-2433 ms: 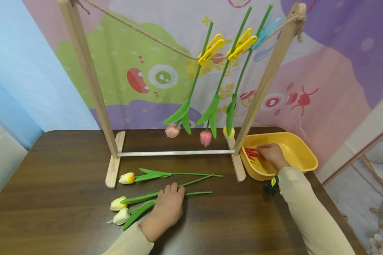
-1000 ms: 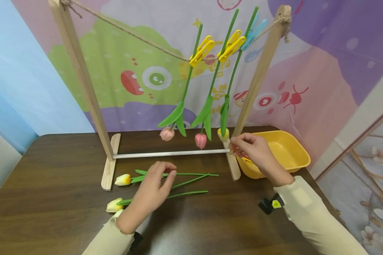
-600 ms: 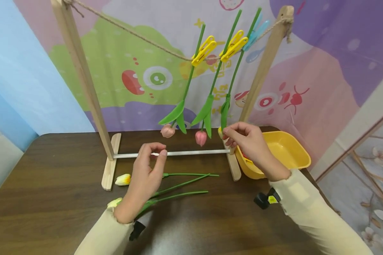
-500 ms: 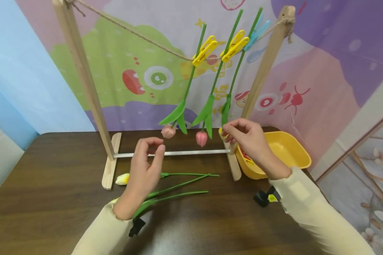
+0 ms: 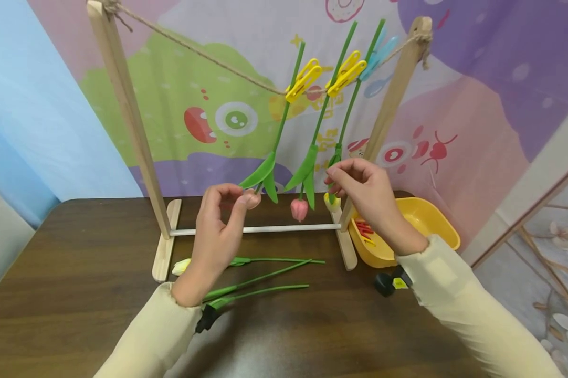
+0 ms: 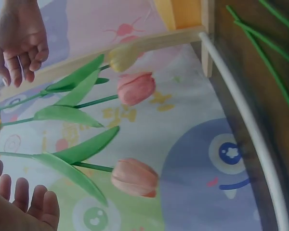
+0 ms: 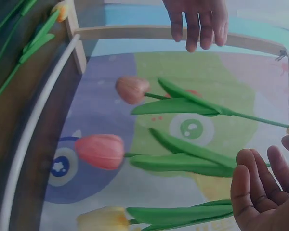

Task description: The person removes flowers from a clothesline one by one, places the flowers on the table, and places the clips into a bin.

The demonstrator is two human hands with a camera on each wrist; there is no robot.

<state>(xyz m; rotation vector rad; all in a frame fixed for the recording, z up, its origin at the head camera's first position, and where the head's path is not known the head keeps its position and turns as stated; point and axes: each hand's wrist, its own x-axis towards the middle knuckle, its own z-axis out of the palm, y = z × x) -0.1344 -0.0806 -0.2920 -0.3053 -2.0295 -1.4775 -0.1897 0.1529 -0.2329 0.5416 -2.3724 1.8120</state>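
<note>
My left hand (image 5: 218, 226) is raised in front of the rack, fingers loosely bent and holding nothing. Its fingertips overlap the pale pink tulip (image 5: 253, 199) in the head view, while the left wrist view shows that bloom (image 6: 135, 177) apart from the fingers. My right hand (image 5: 366, 191), also holding nothing, hovers before the leaves of the yellow tulip (image 5: 331, 202). Between the hands hangs a pink tulip (image 5: 299, 210). These three hang bloom-down from a rope (image 5: 194, 50), under two yellow clothespins (image 5: 304, 80) and a blue clothespin (image 5: 378, 55).
The wooden rack (image 5: 133, 115) has a white crossbar (image 5: 288, 228) near the table. Tulips (image 5: 270, 275) lie in front, their blooms partly hidden by my left arm. A yellow basin (image 5: 421, 220) at right holds red clothespins (image 5: 364, 229) and a yellow one.
My left hand has risen from the tulips on the table. My right hand has left the clothespins in the basin and moved up and left to the hanging tulips.
</note>
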